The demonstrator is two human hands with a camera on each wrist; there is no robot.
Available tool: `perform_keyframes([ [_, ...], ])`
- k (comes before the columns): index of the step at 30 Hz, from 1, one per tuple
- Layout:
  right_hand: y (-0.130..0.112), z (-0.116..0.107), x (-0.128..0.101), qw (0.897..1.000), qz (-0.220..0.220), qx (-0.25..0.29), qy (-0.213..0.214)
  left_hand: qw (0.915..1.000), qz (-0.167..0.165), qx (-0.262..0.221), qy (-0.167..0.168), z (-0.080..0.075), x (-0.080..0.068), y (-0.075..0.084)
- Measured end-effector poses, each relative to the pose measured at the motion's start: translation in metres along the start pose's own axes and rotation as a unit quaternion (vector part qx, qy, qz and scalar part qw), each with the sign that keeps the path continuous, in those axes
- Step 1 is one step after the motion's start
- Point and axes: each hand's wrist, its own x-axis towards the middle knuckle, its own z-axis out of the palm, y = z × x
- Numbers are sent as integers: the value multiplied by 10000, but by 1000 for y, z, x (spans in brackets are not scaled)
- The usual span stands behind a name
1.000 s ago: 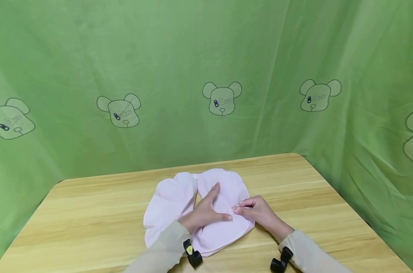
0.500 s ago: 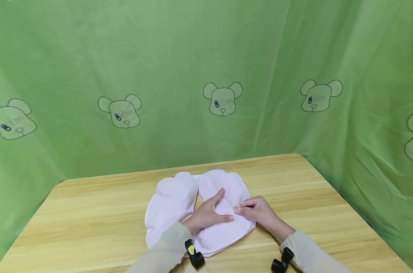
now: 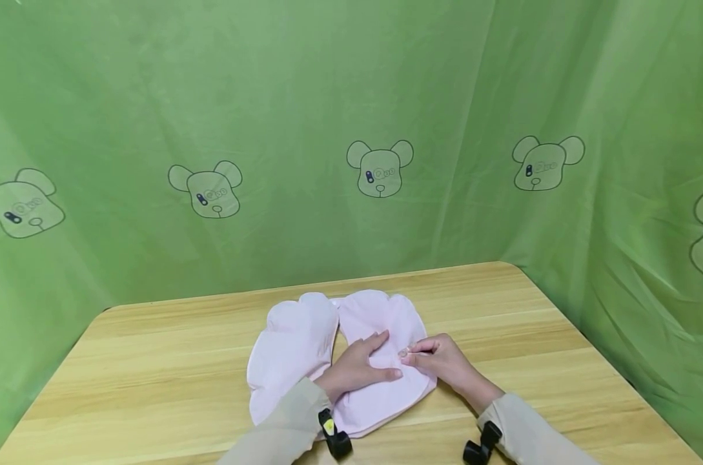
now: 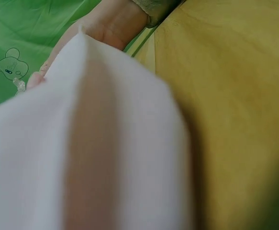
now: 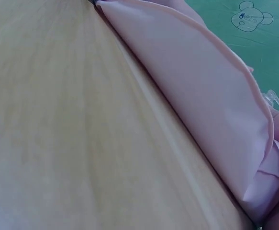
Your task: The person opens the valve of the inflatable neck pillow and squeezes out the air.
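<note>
A soft pink cloth (image 3: pixel 339 352) lay near the middle of the wooden counter (image 3: pixel 153 374), a bit toward the person's side. It had wavy, rounded edges and a split down the middle, so it looked like two puffy halves side by side. The left hand (image 3: pixel 357 369) rested flat on the right half, its fingers straight and spread, pressing the cloth down. The right hand (image 3: pixel 441 363) was just beside it, and its grip was closed: the fingertips (image 3: pixel 406 353) pinched a small bit of the cloth, almost touching the left thumb. Both arms wore pale beige sleeves (image 3: pixel 281 433). In the right wrist view, the cloth edge (image 5: pixel 216 105) lay folded over on the counter. Behind the counter hung a green curtain (image 3: pixel 351 97) with bear faces on it.
</note>
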Motion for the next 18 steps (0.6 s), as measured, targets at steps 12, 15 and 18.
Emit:
perform_keyframes([
  [12, 4, 0, 0, 10000, -42, 19, -66, 9988, 81, 488, 68, 3, 1, -1],
  [15, 5, 0, 1, 10000, -49, 2, -75, 9987, 105, 494, 86, 3, 2, -1],
  [18, 5, 0, 2, 9999, -66, -4, -100, 9984, 140, 532, 98, 3, 2, -1],
])
